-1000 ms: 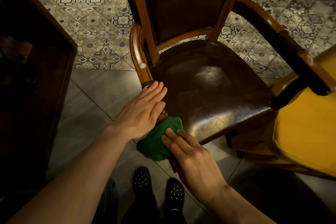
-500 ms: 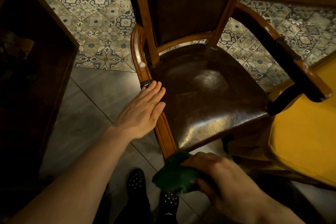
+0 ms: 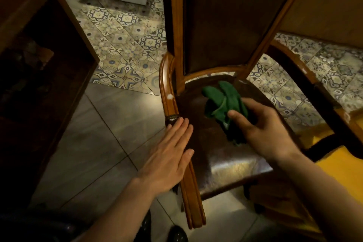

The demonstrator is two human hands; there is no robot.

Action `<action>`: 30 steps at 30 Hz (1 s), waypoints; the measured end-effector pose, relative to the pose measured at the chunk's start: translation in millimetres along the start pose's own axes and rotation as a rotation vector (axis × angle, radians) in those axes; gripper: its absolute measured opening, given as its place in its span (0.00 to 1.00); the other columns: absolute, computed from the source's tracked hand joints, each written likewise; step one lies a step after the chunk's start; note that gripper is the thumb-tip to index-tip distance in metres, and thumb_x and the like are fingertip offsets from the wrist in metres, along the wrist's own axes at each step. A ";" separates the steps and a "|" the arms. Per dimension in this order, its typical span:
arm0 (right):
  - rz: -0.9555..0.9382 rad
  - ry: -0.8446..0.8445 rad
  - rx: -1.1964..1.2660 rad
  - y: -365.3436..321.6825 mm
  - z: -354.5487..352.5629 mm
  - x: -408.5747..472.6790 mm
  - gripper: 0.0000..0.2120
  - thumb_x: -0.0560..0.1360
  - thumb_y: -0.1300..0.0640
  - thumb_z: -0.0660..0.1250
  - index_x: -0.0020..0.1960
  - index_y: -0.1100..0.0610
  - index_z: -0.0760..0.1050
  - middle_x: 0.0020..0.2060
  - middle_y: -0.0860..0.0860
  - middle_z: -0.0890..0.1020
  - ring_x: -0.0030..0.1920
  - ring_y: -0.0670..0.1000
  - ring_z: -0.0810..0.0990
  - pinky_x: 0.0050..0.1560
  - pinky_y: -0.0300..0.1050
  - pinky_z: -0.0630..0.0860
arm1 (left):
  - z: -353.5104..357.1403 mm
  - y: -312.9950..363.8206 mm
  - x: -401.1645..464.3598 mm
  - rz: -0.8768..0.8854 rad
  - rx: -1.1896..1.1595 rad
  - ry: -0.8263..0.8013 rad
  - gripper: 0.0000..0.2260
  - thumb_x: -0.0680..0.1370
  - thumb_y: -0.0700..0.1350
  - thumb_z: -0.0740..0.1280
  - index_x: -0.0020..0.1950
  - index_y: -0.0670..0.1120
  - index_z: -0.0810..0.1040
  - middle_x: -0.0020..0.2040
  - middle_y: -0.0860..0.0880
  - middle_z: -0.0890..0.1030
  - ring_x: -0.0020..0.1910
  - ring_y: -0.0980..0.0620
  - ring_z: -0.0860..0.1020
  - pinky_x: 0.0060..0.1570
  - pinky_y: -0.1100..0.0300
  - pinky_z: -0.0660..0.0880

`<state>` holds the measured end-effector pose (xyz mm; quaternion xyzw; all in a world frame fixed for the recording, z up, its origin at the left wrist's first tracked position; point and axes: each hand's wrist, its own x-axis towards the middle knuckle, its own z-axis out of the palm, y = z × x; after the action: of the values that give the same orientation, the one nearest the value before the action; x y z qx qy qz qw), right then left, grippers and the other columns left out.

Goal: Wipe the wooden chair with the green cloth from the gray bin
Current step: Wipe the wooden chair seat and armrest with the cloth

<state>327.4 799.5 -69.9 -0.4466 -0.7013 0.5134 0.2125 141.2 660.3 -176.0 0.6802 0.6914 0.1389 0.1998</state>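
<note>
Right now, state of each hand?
Left hand: open, flat on the wooden chair side rail, holding nothing.
Right hand: closed on the green cloth, over the seat.

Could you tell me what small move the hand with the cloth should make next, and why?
Probably press the green cloth flat and sweep it forward across the seat: the right hand holds it bunched near the backrest, while the left hand steadies the frame.

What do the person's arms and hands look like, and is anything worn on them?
Both forearms are bare, with no sleeves in view. The left hand and right hand have no gloves, and no rings, watch or bands show on the fingers or wrists. Nails look short and plain.
</note>
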 end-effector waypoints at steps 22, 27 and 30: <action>-0.518 -0.290 -0.860 1.6 128.2 219.0 0.30 0.81 0.61 0.67 0.79 0.46 0.62 0.80 0.50 0.61 0.81 0.52 0.54 0.79 0.59 0.58 | 13.3 -11.0 5.8 0.055 0.106 -0.005 0.36 0.78 0.62 0.59 0.81 0.45 0.57 0.82 0.47 0.55 0.81 0.48 0.53 0.75 0.50 0.53; -0.604 -0.298 -1.014 -4.3 141.9 236.3 0.25 0.83 0.54 0.61 0.79 0.49 0.64 0.80 0.56 0.62 0.81 0.57 0.49 0.80 0.53 0.46 | 18.6 -11.5 8.6 0.071 0.204 0.023 0.35 0.74 0.63 0.62 0.77 0.45 0.68 0.78 0.45 0.66 0.78 0.47 0.63 0.71 0.50 0.60; -0.549 -0.311 -0.979 -6.2 145.9 235.7 0.24 0.82 0.53 0.62 0.77 0.49 0.67 0.79 0.56 0.63 0.81 0.59 0.51 0.80 0.54 0.47 | 22.1 -14.1 11.2 0.087 0.237 0.031 0.34 0.73 0.63 0.62 0.73 0.45 0.73 0.75 0.45 0.71 0.75 0.47 0.68 0.69 0.50 0.63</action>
<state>94.1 920.8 -158.0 -0.2139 -0.9700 0.1152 0.0014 139.0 669.2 -203.0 0.7262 0.6758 0.0752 0.1011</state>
